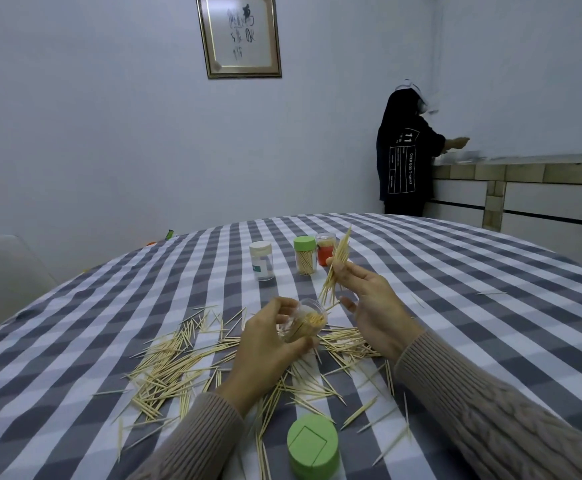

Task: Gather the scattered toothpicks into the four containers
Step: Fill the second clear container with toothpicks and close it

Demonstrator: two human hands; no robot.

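Lying loose across the checked tablecloth (455, 271), the scattered toothpicks (168, 362) are too many to count; most form a wide drift around and below the clear container (305, 323), with one stray (490, 293) well apart to its right. That container is open, tilted with its mouth toward the camera and partly filled with toothpicks. The left hand (272, 351) grips it, fingers and thumb curled round its wall. Just right of it and above, the right hand (369, 303) pinches a bundle of toothpicks (338, 268) between thumb and fingertips, the sticks fanning steeply upward, the other fingers loosely spread.

Four containers show in all. Beyond the held one stand three upright in a row: a white-lidded jar (262, 259) that looks nearly empty, a green-lidded jar (305, 254) packed with toothpicks, and a clear jar with an orange-red lower part (326, 249), partly hidden by the bundle. One loose green lid (313, 445) sits on the cloth nearest the camera, below the held container.

Far beyond, a person in a black printed shirt (405, 154) stands at a tiled counter (525, 168), and one framed calligraphy (239, 34) hangs on the wall.
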